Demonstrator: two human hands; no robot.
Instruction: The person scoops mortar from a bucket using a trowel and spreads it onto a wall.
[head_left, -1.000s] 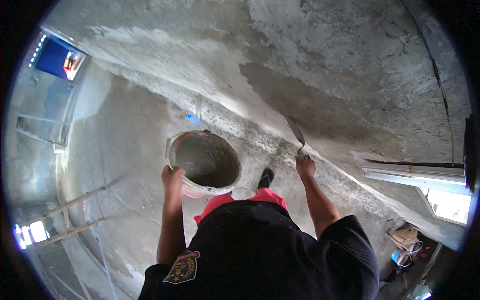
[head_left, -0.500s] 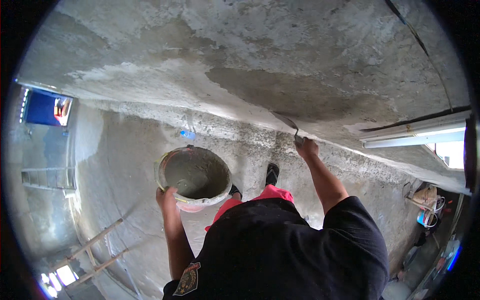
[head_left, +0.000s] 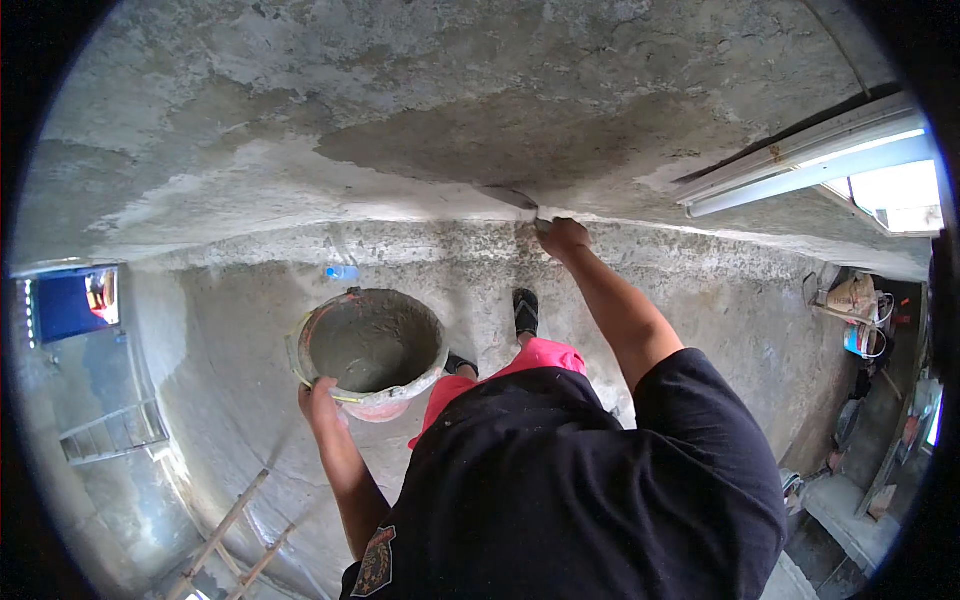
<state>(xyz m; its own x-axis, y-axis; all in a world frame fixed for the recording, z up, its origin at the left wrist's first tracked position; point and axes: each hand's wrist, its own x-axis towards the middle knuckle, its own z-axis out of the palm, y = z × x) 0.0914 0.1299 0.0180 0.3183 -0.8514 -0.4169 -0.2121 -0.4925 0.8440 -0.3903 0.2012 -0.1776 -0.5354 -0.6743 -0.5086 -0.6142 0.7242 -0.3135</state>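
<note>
My left hand [head_left: 320, 400] is closed on the rim and yellow handle of a bucket [head_left: 372, 408], which it holds up tilted at my left side. Wet grey mortar [head_left: 362, 345] lies inside the bucket. Out in front, my right hand [head_left: 566, 240] grips the handle of a trowel [head_left: 512, 197]. The trowel's thin blade lies against or very close to the wall [head_left: 600, 70], along the lower edge of a darker damp patch [head_left: 470, 140]. Whether the blade carries mortar cannot be made out.
A blue-capped plastic bottle [head_left: 342, 272] lies near the foot of the wall. A window frame [head_left: 810, 165] juts out at upper right. Wooden poles [head_left: 228, 520] stand at lower left, with a ladder-like frame [head_left: 115, 432] beyond. A small pail [head_left: 862, 340] and a sack [head_left: 852, 298] sit far right.
The view has turned, so the wall and window sit differently. My right hand and the trowel appear farther left and higher. The left hand still holds the bucket.
</note>
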